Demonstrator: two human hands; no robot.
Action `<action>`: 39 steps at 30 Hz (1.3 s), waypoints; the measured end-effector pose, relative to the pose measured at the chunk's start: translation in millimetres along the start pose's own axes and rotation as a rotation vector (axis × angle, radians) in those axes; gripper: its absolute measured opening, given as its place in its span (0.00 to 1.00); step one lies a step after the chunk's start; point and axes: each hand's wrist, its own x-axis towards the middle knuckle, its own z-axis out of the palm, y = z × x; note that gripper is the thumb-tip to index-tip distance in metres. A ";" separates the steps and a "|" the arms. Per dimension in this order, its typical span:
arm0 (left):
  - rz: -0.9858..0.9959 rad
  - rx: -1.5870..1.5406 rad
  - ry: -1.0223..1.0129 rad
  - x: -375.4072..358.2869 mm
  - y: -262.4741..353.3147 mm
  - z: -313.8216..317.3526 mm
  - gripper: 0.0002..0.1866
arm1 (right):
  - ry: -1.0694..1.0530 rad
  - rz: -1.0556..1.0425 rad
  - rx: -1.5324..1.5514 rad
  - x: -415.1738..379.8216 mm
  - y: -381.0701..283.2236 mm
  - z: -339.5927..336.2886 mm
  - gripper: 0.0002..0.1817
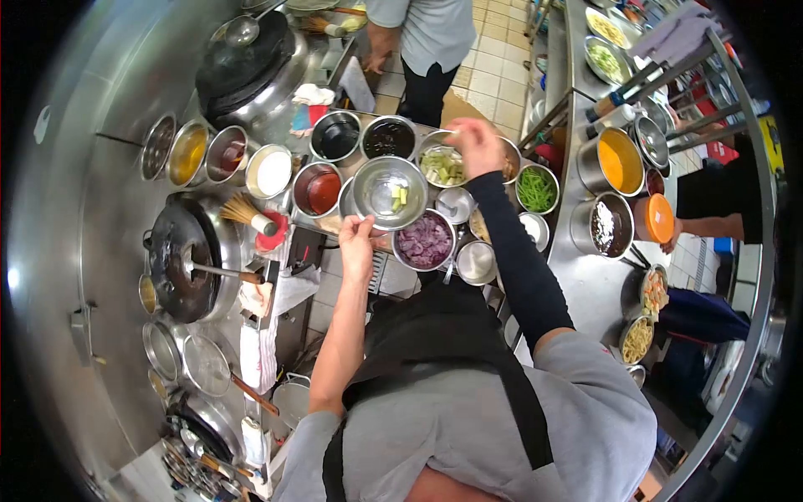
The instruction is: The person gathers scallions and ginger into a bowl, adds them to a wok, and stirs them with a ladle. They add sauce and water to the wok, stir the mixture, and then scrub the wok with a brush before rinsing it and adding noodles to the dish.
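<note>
A steel bowl (389, 192) with a few pale green vegetable pieces (398, 198) inside is held at its near rim by my left hand (357, 238). My right hand (478, 148), in a black sleeve, is over the far edge of a container of chopped green vegetable (442, 166). Its fingers are curled together, and I cannot tell what is in them. Just below the bowl is a pot of chopped purple onion (425, 240). A pot of red sauce (318, 189) stands left of the bowl, with a dark sauce (388, 139) beyond it.
Woks (180, 259) and pots of seasoning (273, 171) line the left. Shredded greens (537, 189) stand to the right, before a steel counter with an orange sauce pot (619, 163). Another person (431, 33) stands ahead; a person's hand (672, 234) is at far right.
</note>
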 end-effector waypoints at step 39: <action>-0.114 -0.042 -0.100 5.1 21.3 25.4 0.07 | 0.436 0.657 -0.045 -36.8 125.9 -159.4 0.09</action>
